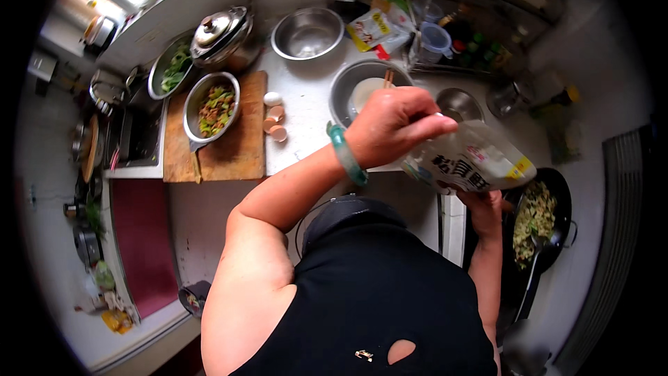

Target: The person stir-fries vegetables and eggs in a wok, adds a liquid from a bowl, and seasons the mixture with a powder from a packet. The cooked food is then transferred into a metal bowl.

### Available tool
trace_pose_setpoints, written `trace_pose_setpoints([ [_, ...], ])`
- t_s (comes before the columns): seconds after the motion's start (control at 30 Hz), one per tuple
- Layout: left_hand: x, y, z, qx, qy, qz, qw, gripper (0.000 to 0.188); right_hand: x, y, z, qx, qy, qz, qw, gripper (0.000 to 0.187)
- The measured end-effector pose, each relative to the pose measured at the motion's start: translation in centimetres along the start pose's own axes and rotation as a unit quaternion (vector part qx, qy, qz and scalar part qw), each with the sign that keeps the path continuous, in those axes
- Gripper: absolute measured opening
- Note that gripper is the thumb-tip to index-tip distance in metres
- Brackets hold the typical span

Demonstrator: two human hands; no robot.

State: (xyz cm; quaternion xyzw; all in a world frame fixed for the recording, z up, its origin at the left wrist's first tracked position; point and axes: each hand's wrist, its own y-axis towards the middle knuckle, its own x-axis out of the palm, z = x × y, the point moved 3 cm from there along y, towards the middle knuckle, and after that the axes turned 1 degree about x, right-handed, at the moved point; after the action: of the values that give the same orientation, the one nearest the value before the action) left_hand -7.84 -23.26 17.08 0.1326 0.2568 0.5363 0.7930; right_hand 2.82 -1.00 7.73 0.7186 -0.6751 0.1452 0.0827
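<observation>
A clear plastic flour bag (465, 161) with dark print and a yellow corner is held between my hands. My left hand (400, 120), with a green bangle at the wrist, is closed on the bag's upper edge, its thumb pressed against it. Under the bag's lower side, my right hand (483, 207) grips it; some fingers are hidden. Just beyond my left hand stands a steel bowl (337, 95) with a pale, whitish content (364, 93) and wooden chopsticks (388, 78) in it. My left hand covers part of that bowl.
A wooden board (250, 125) on the left carries a steel bowl (189, 115) of chopped vegetables and meat. Eggshells (276, 125) and an egg (273, 99) lie beside it. Another steel bowl (306, 24) stands behind. At right is a wok (565, 195) of food with a ladle (532, 275).
</observation>
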Motion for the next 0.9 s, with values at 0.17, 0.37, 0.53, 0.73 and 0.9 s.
trace_pose_setpoints([
  [0.17, -0.6, 0.1, 0.0, -0.099, -0.164, -0.060, 0.980, 0.020, -0.5, -0.2, 0.9, 0.042, -0.003, -0.008, 0.999, 0.050],
  [0.37, -2.1, 0.8, -0.4, 0.066, -0.080, -0.169, 0.980, 0.022, -0.5, -0.1, 1.2, 0.066, -0.046, -0.031, 0.996, 0.055],
  [0.53, -2.2, 0.7, -1.4, -0.049, -0.028, -0.158, 0.986, 0.011, -0.4, 0.2, 1.8, 0.059, -0.025, 0.010, 0.998, 0.056],
  [0.73, -4.0, 0.1, -2.5, -0.128, 0.009, 0.029, 0.991, 0.013, -0.8, 0.5, 2.5, 0.067, -0.023, 0.037, 0.997, 0.045],
  [0.9, -9.6, -3.6, -13.5, -0.139, 0.144, 0.232, 0.952, 0.018, -2.0, 0.5, 3.4, 0.056, -0.044, 0.091, 0.993, 0.038],
])
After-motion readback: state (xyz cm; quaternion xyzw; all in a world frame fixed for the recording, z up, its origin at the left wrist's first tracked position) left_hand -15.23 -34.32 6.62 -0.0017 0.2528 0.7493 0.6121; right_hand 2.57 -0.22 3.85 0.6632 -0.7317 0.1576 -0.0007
